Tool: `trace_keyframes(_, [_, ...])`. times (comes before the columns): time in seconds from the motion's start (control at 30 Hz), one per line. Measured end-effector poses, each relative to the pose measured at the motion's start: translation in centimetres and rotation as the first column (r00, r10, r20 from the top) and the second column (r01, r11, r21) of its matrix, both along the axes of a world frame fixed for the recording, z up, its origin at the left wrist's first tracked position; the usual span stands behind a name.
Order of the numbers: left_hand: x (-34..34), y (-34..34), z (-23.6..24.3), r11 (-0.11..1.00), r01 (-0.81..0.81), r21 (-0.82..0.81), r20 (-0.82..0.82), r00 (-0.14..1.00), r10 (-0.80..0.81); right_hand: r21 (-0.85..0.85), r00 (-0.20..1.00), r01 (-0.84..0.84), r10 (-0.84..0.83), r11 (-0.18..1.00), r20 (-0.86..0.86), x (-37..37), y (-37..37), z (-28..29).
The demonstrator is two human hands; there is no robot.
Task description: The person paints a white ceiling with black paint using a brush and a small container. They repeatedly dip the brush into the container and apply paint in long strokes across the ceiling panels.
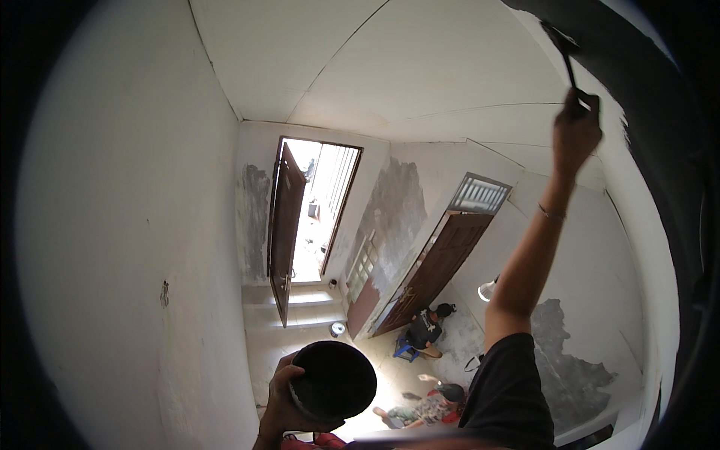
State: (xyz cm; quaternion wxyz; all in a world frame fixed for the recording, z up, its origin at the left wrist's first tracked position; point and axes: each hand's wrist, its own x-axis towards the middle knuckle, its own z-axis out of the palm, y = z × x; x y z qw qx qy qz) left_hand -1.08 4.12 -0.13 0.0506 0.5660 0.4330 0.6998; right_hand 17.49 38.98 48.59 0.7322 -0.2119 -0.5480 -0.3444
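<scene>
My left hand (283,397) is closed around a round tub (335,379), held low in view, with a black inside; whether that is dark paint or shadow I cannot tell. My right hand (577,131), at the end of my raised arm, grips a dark paintbrush (568,64) by its handle. The brush's head is at the edge of a dark painted band (651,82) that curves down the upper right, where it borders white surface; whether it touches is unclear.
Below, a person (426,326) sits on a blue stool, and another person (431,409) is lower down. An open brown door (289,217) leads onto daylight; a second brown door (442,262) is right of it. A small can (337,328) stands near steps (285,315).
</scene>
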Motion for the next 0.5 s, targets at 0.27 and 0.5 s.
trace_keyframes(0.27, [0.9,0.7,1.0,0.993,0.103,0.048,0.024,0.994,-0.105,-0.004,0.980,0.003,-0.002,1.000,0.197,0.2,-0.5,-2.7])
trace_keyframes(0.5, [1.0,0.5,1.1,0.993,0.093,0.066,0.009,0.996,-0.094,0.032,0.992,0.108,-0.110,0.994,0.063,1.0,-1.8,1.6])
